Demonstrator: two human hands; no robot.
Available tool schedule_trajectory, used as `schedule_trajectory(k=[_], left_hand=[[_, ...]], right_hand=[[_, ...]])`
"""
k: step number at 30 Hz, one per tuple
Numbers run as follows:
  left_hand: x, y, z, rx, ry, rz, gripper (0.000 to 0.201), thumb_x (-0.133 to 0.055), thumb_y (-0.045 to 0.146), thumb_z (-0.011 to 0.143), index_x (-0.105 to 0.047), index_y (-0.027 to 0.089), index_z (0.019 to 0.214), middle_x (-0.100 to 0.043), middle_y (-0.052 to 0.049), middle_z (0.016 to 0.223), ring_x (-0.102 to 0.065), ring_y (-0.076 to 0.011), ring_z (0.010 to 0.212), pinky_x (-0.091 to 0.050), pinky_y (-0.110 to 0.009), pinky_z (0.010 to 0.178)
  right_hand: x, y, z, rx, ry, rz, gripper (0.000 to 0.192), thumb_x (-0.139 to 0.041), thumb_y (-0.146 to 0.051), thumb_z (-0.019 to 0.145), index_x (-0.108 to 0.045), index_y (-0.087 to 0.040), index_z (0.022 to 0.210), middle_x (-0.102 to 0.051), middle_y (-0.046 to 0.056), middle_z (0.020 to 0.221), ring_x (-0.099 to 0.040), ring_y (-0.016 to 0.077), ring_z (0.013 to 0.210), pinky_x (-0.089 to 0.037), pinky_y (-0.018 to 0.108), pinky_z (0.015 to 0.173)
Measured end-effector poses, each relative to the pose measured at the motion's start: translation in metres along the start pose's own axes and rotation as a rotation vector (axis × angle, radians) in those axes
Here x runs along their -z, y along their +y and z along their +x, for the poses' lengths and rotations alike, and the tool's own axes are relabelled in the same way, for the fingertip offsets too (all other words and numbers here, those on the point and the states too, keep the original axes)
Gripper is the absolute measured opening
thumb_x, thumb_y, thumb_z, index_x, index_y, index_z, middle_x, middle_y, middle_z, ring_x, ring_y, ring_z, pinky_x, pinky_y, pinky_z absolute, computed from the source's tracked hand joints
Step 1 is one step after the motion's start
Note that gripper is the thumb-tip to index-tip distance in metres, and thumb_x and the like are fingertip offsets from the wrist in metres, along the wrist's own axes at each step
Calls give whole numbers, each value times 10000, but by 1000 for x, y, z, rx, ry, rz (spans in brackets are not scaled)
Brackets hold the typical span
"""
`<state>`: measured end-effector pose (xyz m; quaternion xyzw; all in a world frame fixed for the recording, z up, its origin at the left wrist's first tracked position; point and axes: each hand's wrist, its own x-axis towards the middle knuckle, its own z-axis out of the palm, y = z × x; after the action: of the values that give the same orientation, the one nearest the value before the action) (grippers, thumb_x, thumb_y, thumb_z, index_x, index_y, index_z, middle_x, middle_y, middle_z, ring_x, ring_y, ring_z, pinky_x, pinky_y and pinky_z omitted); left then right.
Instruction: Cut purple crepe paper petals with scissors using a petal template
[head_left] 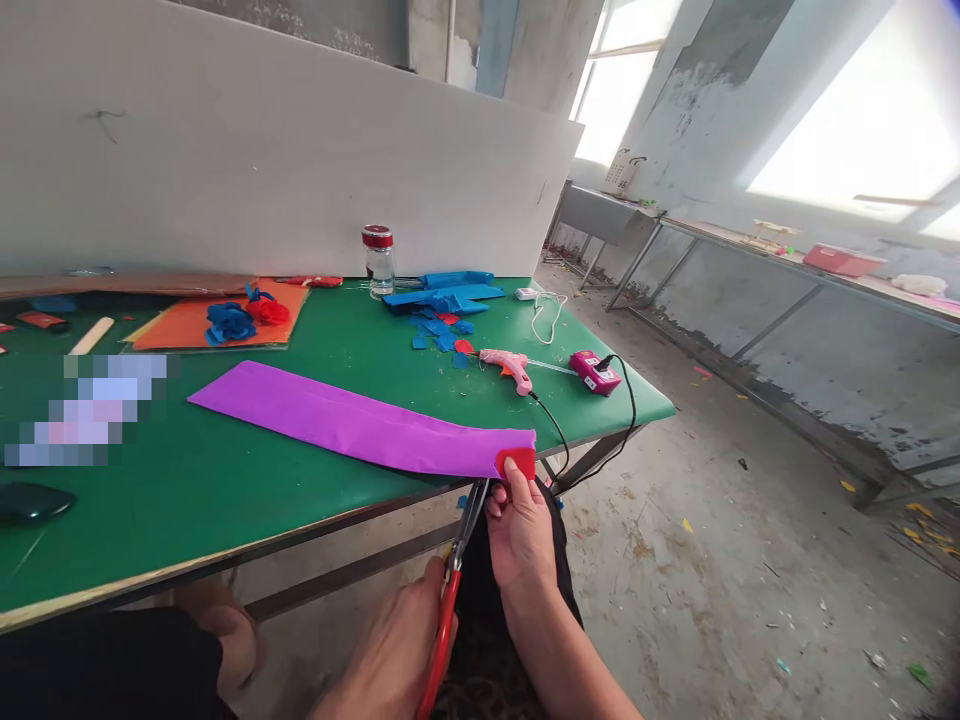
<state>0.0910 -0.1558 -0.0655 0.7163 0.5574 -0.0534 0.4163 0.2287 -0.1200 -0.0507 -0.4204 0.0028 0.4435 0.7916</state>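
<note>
Here, scissors (445,625) are gripped by the left hand (397,630), and a purple strip (360,425) (red piece (526,461) on its end) is pinched by the right hand (525,535).

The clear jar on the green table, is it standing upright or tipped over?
Upright: the jar stands with its red lid on top.

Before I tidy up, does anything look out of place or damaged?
Yes: the glue gun lies on its side, its tip close to loose scraps, and yellow bits litter the floor, looking dropped.
</note>
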Motion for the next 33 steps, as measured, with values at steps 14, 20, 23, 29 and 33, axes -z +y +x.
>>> schedule_trajectory(k=[14, 20, 23, 29, 33], left_hand=[[30, -6, -9, -77, 98, 135, 250, -374, 162, 857, -516, 212, 1056, -725, -70, 799, -661, -227, 644, -291, -294, 529], [39, -18, -15, -90, 97, 183, 240, -423, 133, 780, -531, 230, 971, -704, -41, 705, -664, -239, 630, -227, -300, 499], [42, -15, -11, -111, 98, 203, 195, -448, 148, 778, -536, 220, 937, -705, -39, 711, -648, -222, 606, -247, -295, 501], [49, 2, -16, -233, 6, 198, 171, -421, 150, 816, -558, 209, 901, -662, -32, 688, -599, -186, 589, -277, -279, 498], [56, 12, -22, -242, -23, 178, 126, -453, 153, 806, -548, 206, 870, -613, -9, 638, -552, -172, 569, -293, -268, 506]], right_hand=[[-4, 34, -6, -153, -92, 27, 314, -841, -280, 602, -604, -170, 776, -529, -70, 622, -402, 39, 471, -338, 152, 421], [-11, 40, -11, -187, -111, 30, 346, -865, -279, 567, -601, -167, 759, -513, -81, 615, -415, 36, 490, -353, 145, 448], [-9, 37, -11, -139, -94, 4, 343, -857, -282, 559, -610, -171, 770, -513, -79, 615, -412, 44, 485, -347, 162, 436], [-6, 29, -8, -71, -85, -33, 304, -830, -304, 596, -596, -194, 758, -523, -81, 619, -438, 62, 508, -388, 185, 482], [-6, 26, -9, -51, -94, -64, 312, -823, -319, 599, -602, -197, 783, -516, -87, 610, -432, 61, 508, -384, 179, 485]])
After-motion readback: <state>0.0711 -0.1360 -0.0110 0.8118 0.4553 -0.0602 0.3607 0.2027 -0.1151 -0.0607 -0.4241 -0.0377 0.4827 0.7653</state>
